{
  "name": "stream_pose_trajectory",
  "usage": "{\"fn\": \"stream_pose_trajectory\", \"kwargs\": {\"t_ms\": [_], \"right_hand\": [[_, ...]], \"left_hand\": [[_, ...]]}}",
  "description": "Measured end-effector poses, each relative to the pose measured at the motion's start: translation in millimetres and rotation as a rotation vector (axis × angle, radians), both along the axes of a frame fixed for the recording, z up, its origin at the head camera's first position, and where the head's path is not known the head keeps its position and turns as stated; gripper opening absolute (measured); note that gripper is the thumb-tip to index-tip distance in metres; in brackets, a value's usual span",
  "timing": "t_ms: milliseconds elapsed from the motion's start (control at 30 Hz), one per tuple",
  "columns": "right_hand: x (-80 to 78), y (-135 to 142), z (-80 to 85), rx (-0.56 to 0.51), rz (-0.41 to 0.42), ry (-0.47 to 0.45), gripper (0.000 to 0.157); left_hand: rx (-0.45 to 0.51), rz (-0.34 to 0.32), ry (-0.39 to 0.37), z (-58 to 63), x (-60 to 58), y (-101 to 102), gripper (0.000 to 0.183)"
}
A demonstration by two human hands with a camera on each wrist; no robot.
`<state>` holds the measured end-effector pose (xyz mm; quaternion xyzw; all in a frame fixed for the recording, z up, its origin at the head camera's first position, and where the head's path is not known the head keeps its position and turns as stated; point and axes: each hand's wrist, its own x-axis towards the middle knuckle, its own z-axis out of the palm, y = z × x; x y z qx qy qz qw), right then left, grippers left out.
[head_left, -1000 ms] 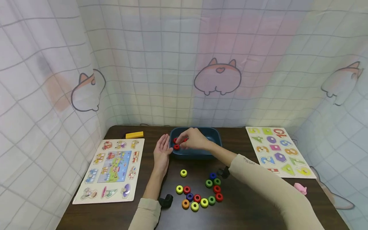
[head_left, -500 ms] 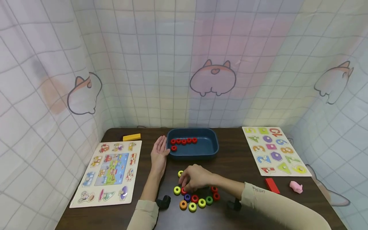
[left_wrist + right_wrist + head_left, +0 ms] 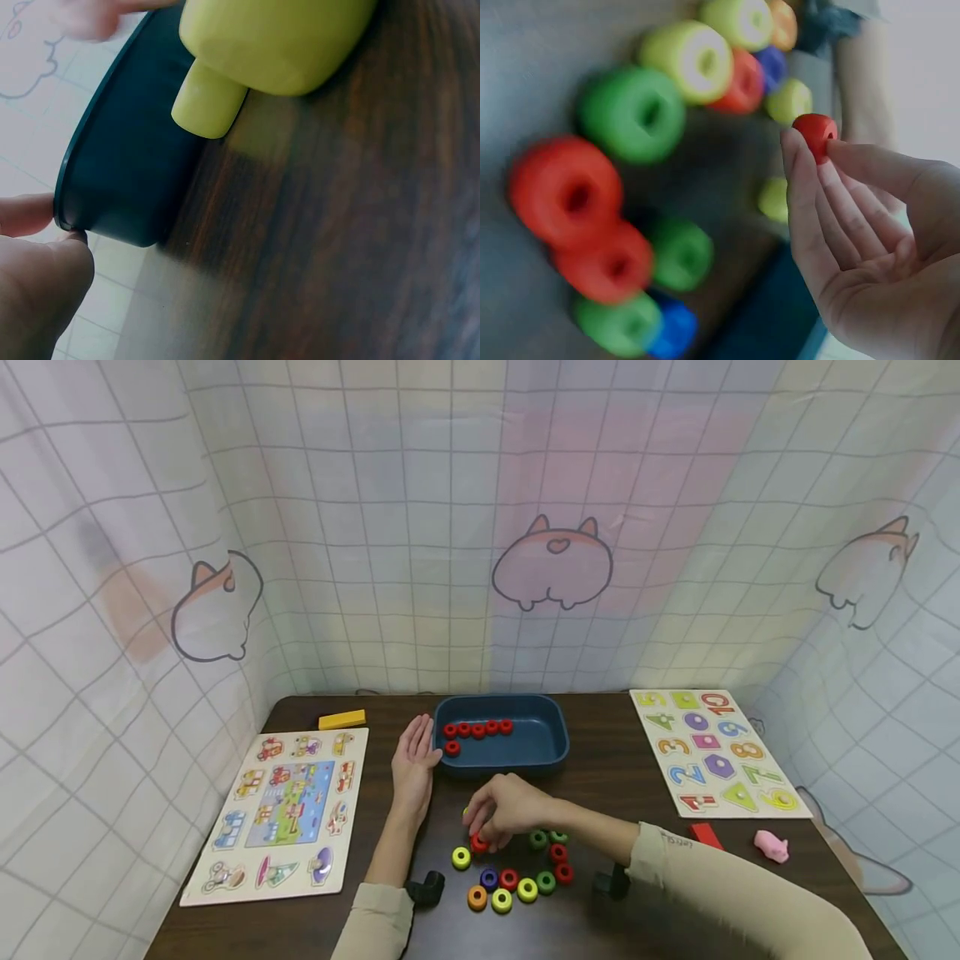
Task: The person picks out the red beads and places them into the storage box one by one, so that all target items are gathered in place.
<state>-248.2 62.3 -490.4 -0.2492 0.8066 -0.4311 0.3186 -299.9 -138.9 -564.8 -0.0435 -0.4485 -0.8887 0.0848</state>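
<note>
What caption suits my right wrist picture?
A right hand pinches a small red ring; blurry colourful rings lie on the dark table.

Puzzle boards and cartoon-print curtains suggest a play corner.

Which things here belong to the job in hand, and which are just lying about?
Seemingly in use:
red ring, pinched by the right hand
blue tray, left hand at its edge
red rings inside
loose coloured rings

Probably just lying about:
picture board
number board
yellow block
red block
pink toy
</note>
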Motion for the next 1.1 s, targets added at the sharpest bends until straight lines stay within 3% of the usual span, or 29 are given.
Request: {"fn": "stream_pose_trajectory", "kwargs": {"t_ms": [167,300,433,600,833,933,1100], "right_hand": [[-32.2,0,30.7,-0.037,-0.031,0.018,0.023],[-67.4,-2,44.7,-0.035,-0.099,0.037,0.025],[-103.2,-7,39.3,-0.031,-0.186,0.013,0.03],[-132.5,-15,14.7,-0.008,-0.262,0.012,0.032],[-136.4,-20,-13.4,0.048,-0.328,0.011,0.033],[-133.0,-18,-11.1,0.046,-0.32,0.027,0.035],[-123.3,-7,9.2,-0.01,-0.243,0.081,0.03]], "left_hand": [[0.019,-0.027,-0.007,0.9,-0.5,-1,0.07],[0.029,-0.032,0.005,0.7,-0.8,-1,0.071],[0.015,-0.002,-0.009,-0.1,-1.7,-1,0.071],[0.0,0.019,-0.014,-2.4,-2.3,1,0.07],[0.019,0.012,0.0,-4.6,-0.8,7,0.072],[0.017,0.017,0.013,-3.3,-1.1,7,0.073],[0.011,0.026,0.009,-0.7,-2.5,2,0.071]]}}
